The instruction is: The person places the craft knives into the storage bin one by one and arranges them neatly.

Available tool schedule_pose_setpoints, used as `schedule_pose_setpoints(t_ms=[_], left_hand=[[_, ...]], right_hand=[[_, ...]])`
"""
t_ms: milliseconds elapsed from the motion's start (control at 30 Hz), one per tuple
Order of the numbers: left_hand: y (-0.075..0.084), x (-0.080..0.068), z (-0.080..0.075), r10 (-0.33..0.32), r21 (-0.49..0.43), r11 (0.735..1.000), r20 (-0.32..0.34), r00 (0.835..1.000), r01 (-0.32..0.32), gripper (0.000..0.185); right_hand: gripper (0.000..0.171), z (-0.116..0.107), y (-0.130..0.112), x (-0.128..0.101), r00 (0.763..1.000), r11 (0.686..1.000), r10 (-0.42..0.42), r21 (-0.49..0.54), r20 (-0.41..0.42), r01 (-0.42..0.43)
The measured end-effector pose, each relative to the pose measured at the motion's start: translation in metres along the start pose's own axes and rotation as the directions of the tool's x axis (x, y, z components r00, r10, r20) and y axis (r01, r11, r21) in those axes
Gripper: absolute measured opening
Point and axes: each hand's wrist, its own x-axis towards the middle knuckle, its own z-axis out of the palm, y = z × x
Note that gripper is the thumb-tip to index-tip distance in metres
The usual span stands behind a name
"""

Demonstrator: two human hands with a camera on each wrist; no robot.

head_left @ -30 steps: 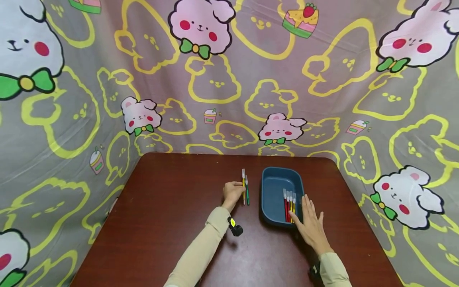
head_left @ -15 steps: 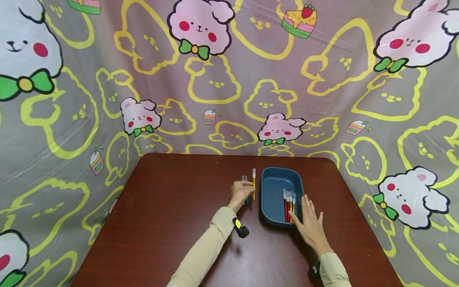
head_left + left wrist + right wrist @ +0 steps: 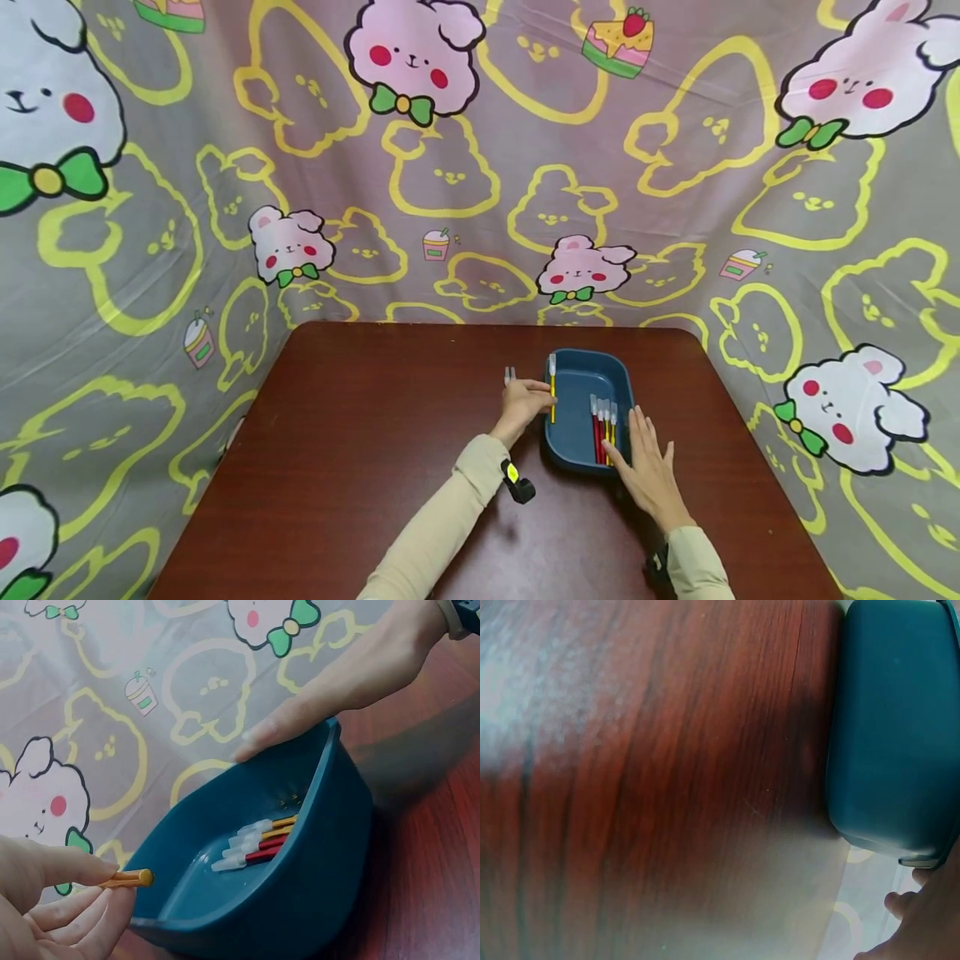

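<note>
In the head view my left hand [image 3: 523, 408] pinches a slim yellow paintbrush [image 3: 552, 387] with a translucent cap, over the left edge of the blue bin [image 3: 553, 457]. The left wrist view shows the end of its handle [image 3: 136, 878] between thumb and fingers. Inside the bin, several red and yellow capped paintbrushes [image 3: 604, 432] lie side by side at the near right. My right hand [image 3: 651, 477] rests against the bin's right rim, fingers extended, thumb toward the near corner. Behind my left hand, the capped ends of two more brushes [image 3: 510, 374] show; their handles are hidden.
The bin stands on a brown wood-grain table [image 3: 375, 417]. Patterned curtain [image 3: 480, 208] hangs behind the table and along both sides. A small black camera [image 3: 517, 483] is strapped to my left wrist.
My left hand has picked up the yellow paintbrush from the table and carried it right, over the bin's left edge. My right hand has stayed at the rim.
</note>
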Motion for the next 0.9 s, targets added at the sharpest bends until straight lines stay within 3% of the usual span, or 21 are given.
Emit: schedule_pose_setpoints(t_ms=[233, 500, 667, 767, 900], left_hand=[[0.001, -0.005, 0.016, 0.0, 0.046, 0.999, 0.043, 0.999, -0.002, 0.018], [0.006, -0.01, 0.042, -0.023, 0.201, 0.979, 0.022, 0.999, 0.018, 0.014], [-0.001, -0.009, 0.059, -0.008, 0.222, 0.975, -0.008, 1.0, 0.01, 0.015], [-0.004, -0.01, 0.069, 0.017, 0.305, 0.952, -0.046, 0.999, -0.002, 0.016], [-0.01, -0.013, 0.082, 0.076, 0.431, 0.902, -0.106, 0.991, -0.023, 0.02]], right_hand=[[0.09, 0.001, -0.001, -0.005, 0.999, 1.0, 0.023, 0.003, 0.025, -0.024], [0.09, -0.003, 0.003, -0.002, 1.0, 1.0, 0.02, -0.01, 0.005, -0.02], [0.09, -0.004, 0.005, 0.0, 0.999, 0.999, 0.028, -0.029, 0.017, -0.027], [0.09, -0.004, 0.004, 0.001, 1.0, 0.999, 0.026, -0.034, 0.012, -0.025], [0.088, -0.005, 0.002, 0.001, 1.0, 0.999, 0.017, -0.028, 0.001, -0.017]])
